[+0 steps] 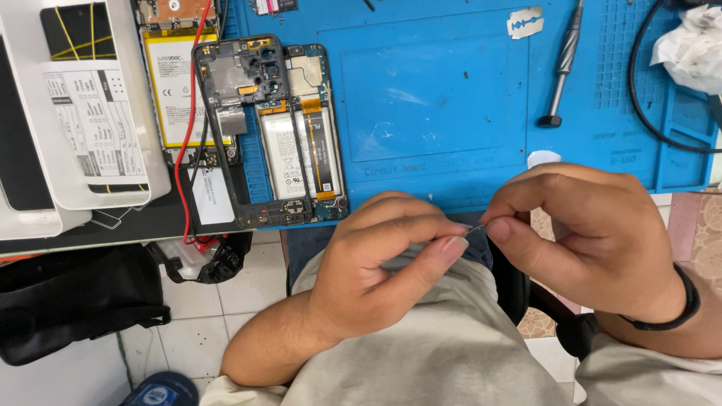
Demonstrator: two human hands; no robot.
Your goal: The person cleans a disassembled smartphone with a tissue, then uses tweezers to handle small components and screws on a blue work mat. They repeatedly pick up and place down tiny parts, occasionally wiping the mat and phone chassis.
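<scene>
Upper left of frame: white tray (147, 162) with a long white printed label sheet (98, 124) lying over a black item bound with yellow bands. Just right of it, a yellow rectangular battery (174, 90), red wire (188, 113) running down across it. Next right, an opened phone (304, 135) with a white-labelled battery and an orange flex strip, black midframe (241, 128) lying tilted over its left side. All of it sits at the left end of the blue repair mat (436, 98).

Your left hand (383, 263) is curled, thumb and forefinger pinched. Your right hand (594, 240), black wristband, is also pinched, fingertips nearly meeting the left's. Between them, centre frame over your lap, a tiny thin grey sliver (474, 228); too small to identify. Which hand actually grips it, can't tell.

Top right of mat: razor blade (525, 22), screwdriver (564, 64), black cable (647, 113), crumpled white tissue (692, 45).
</scene>
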